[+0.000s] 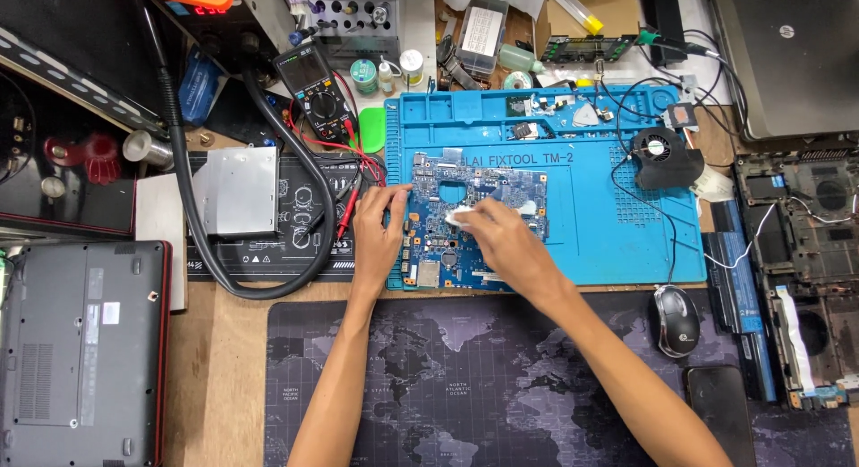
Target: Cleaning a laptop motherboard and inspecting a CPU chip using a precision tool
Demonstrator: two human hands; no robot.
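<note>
Nearest the camera, a dark desk mat printed with a world map (447, 386) covers the wooden bench, and both forearms reach forward across it. Beyond its far edge lies a blue silicone repair mat (591, 225), and on the left part of that mat rests a blue rectangular laptop circuit board (447, 221), lying flat. The left hand (378, 230) is curled over the board's left edge, fingers on top, steadying it. The right hand (501, 239) pinches a small white wad of cloth or tissue (461, 216) and presses it onto the board's middle. In my judgement the board is light, thin and stiff but fragile, with small soldered parts and edge connectors that would snag or break; it is best held by its bare edges, as the left hand does, and the soft wad calls for only light pressure. Right of the arms sit a black computer mouse (677, 319) and a black phone (720, 409). Left of the board lie a silver optical drive (237, 190) and a grey closed laptop (80, 342). Farther off are a black round cooling fan (662, 154) on the blue mat and a black handheld multimeter (313, 87) with red leads.
</note>
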